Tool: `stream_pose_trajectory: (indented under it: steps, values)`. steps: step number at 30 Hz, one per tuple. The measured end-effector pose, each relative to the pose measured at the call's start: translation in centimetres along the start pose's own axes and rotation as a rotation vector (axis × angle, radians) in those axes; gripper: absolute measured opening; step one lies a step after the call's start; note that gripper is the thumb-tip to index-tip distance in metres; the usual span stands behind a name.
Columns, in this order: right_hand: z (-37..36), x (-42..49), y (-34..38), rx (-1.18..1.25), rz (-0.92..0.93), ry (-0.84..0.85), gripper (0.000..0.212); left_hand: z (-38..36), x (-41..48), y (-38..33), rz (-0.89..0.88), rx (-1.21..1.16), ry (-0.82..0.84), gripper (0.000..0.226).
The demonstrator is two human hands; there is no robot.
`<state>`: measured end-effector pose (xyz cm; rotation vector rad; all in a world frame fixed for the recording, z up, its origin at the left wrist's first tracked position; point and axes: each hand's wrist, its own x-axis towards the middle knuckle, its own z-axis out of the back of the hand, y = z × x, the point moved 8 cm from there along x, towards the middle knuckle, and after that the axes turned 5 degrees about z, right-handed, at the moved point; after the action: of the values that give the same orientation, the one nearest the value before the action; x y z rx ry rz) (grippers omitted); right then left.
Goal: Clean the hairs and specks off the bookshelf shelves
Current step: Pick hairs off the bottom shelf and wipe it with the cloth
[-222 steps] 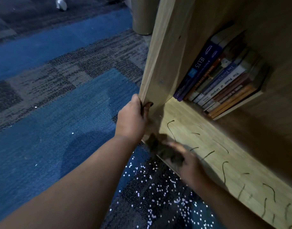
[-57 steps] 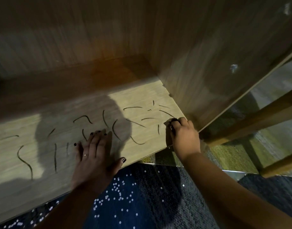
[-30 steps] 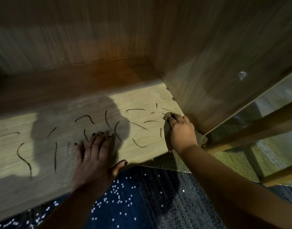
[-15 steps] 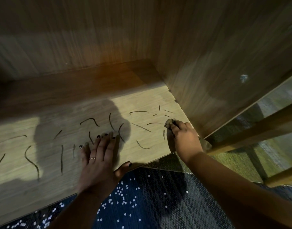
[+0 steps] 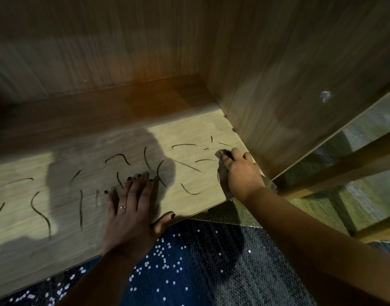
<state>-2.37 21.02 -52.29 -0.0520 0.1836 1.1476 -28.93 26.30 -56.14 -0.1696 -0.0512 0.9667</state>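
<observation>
**Hands down on the low shelf, cloth at the right corner**

Left hand (image 5: 130,208) lies flat on the pale wooden shelf board (image 5: 189,131), palm down, fingers straight & close together, thumb spread out at the front edge. It has dark nail polish and a thin ring (image 5: 122,207) on one finger. Right hand (image 5: 242,173) is curled, fingers bent round a small grey-tan cloth (image 5: 222,176) & pressing it to the board just beside the brown wooden side panel (image 5: 278,85), near the front right corner. A bit of cloth pokes out past the fingertips. Dark curved hairs (image 5: 188,166) lie scattered across the board from the far left up to the cloth, several btwn the two hands. The wooden back panel (image 5: 101,51) is in dim light. Below the front edge is blue & grey carpet (image 5: 211,272) w/ small white specks (image 5: 160,253) sprinkled on it, mostly around the left forearm.
</observation>
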Motion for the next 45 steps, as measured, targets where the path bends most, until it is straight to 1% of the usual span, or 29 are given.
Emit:
stream_pose_trajectory:
  steps: [2,5,10,14,20,23,28,31,35,39,42,45]
  values:
    - [-0.6,-1.0,-0.1,-0.008,0.023,0.002,0.066,0.0,0.0,0.0,0.005,-0.003,0.006,0.091]
    - [-0.7,-1.2,0.0,-0.026,0.045,-0.018,0.068,0.1,0.0,-0.1,0.002,-0.005,0.009,0.091]
    - [0.4,1.5,0.8,0.005,-0.020,0.000,0.056,-0.1,0.0,-0.2,-0.001,-0.005,0.029,0.092]
    - [0.8,2.9,1.0,-0.009,-0.053,0.024,0.059,0.3,0.0,-0.5,-0.008,-0.016,0.029,0.094]
    - [-0.2,-0.1,1.0,0.013,-0.017,0.012,0.058,0.1,0.0,-0.3,-0.006,-0.015,0.030,0.088]
    - [-0.7,-1.0,0.8,-0.003,-0.009,-0.006,0.059,0.1,-0.1,-0.3,-0.019,-0.012,0.022,0.091]
    - [-0.1,1.1,0.9,0.001,-0.084,-0.044,0.050,0.2,-0.1,-0.3,-0.012,-0.007,0.012,0.092]
    - [0.5,3.3,0.6,-0.045,-0.109,-0.014,0.056,0.3,-0.1,-0.3,-0.004,-0.001,0.006,0.088]
    - [1.1,5.1,0.1,-0.010,-0.134,0.030,0.048,0.5,-0.1,-0.3,-0.002,-0.010,0.011,0.087]
    - [0.6,2.8,0.0,-0.022,-0.103,0.025,0.054,0.5,-0.1,-0.3,-0.013,-0.011,0.012,0.086]
    - [-0.2,0.0,-0.1,-0.043,-0.056,-0.024,0.056,0.3,0.0,-0.3,-0.014,-0.002,0.025,0.086]
    - [-0.4,-0.7,-0.2,-0.060,-0.048,-0.054,0.055,0.1,0.0,-0.2,-0.017,-0.006,0.026,0.086]
